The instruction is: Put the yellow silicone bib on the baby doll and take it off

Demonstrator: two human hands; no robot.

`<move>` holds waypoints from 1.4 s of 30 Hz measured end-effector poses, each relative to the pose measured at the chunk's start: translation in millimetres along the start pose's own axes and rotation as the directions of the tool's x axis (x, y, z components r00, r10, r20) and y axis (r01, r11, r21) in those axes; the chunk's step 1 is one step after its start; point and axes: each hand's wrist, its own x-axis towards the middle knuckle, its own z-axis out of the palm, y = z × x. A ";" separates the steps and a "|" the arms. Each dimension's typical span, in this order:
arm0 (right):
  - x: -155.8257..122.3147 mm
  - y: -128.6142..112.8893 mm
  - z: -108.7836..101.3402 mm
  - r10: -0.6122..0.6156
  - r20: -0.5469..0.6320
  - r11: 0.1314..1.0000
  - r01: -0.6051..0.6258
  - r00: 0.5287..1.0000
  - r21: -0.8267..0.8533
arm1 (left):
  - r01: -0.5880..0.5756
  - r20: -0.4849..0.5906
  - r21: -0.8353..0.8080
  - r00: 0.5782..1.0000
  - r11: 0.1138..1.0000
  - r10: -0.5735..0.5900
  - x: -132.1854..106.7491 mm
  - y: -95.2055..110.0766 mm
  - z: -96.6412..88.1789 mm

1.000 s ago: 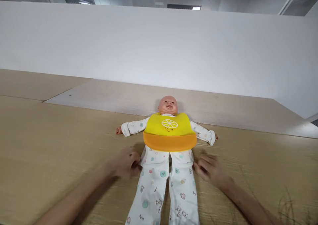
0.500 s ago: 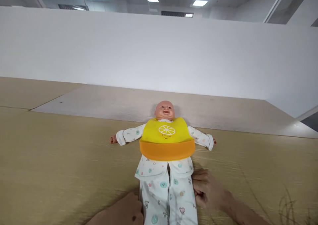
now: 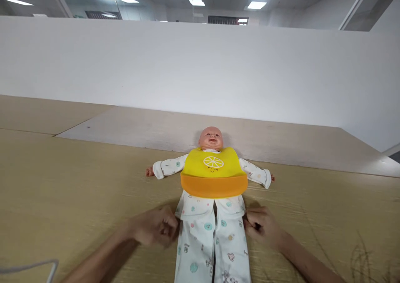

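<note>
A baby doll [image 3: 211,139] lies on its back with its arms spread. It wears a yellow bib [image 3: 196,160] with an orange pocket [image 3: 214,186], over a white printed shirt [image 3: 196,208] and white printed pants [image 3: 200,249]. My left hand [image 3: 159,227], slightly blurred, is closed beside the doll's hip, with its fingertips at the shirt's left lower corner. On the other side my right hand [image 3: 261,227] is closed in a pinch at the shirt's right lower edge. The tips of the fingers on both hands are partly hidden.
The doll rests on a wood-toned surface [image 3: 103,183], with a paler panel [image 3: 150,127] behind its head. A white wall [image 3: 200,66] with glass above stands at the back. At the lower left a white cable or thin bar [image 3: 37,264] shows.
My left hand has moved up from beside the pants leg to the shirt's lower corner. My right hand stays at the right hem. The view has shifted slightly.
</note>
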 end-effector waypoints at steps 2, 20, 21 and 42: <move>1.8 4.0 -2.6 -0.029 -0.051 0.995 0.024 0.998 -0.092 | 0.062 -0.121 -0.010 0.991 0.998 -0.063 7.2 -1.0 -11.4; 8.2 84.5 -49.2 0.147 -0.513 0.884 -0.345 0.846 -0.316 | 0.397 -0.745 0.645 0.517 0.653 0.422 39.1 -84.2 -57.7; 10.8 86.2 -50.9 0.080 -0.472 0.862 -0.299 0.878 -0.409 | 0.405 -0.743 0.649 0.520 0.644 0.421 40.7 -86.9 -59.1; 19.0 106.3 -48.1 0.173 -0.382 0.777 -0.364 0.908 -0.514 | 0.517 -0.852 0.514 0.405 0.685 0.333 40.5 -74.8 -53.7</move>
